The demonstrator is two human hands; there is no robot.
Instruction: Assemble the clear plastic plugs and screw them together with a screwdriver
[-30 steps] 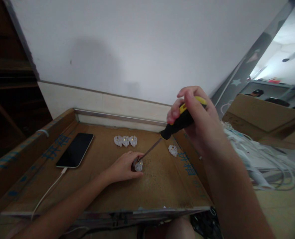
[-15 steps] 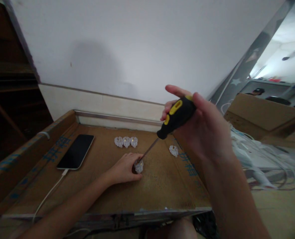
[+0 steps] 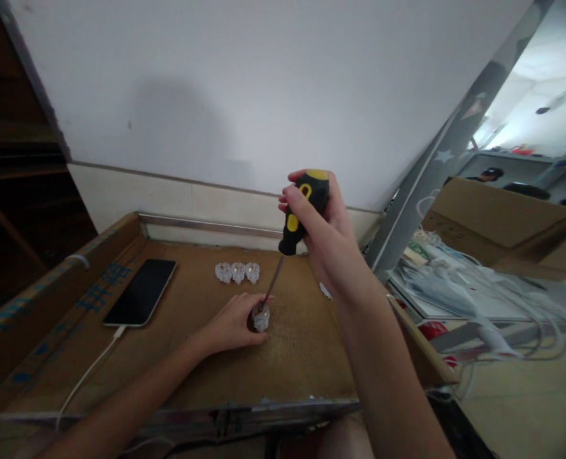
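Between thumb and fingers, my left hand (image 3: 232, 324) pinches a small clear plastic piece (image 3: 261, 317) with metal parts, down on the cardboard surface. My right hand (image 3: 328, 229) is wrapped round the black and yellow handle of a screwdriver (image 3: 290, 231). Its shaft slants down and its tip meets the clear piece; the exact contact point is too small to make out. Behind my left hand, three similar clear pieces (image 3: 238, 273) sit side by side in a row. Another clear piece (image 3: 326, 291) lies to the right, partly hidden by my right forearm.
A phone (image 3: 142, 293) with a white cable (image 3: 89, 370) lies at the left of the cardboard tray (image 3: 182, 376). The tray has raised sides, and a white wall (image 3: 245, 95) stands behind it. Tangled cables and an open cardboard box (image 3: 507, 220) are at the right.
My right hand has moved left and closed its fingers round the screwdriver handle, which now stands more upright. My left hand keeps its hold on the clear piece.
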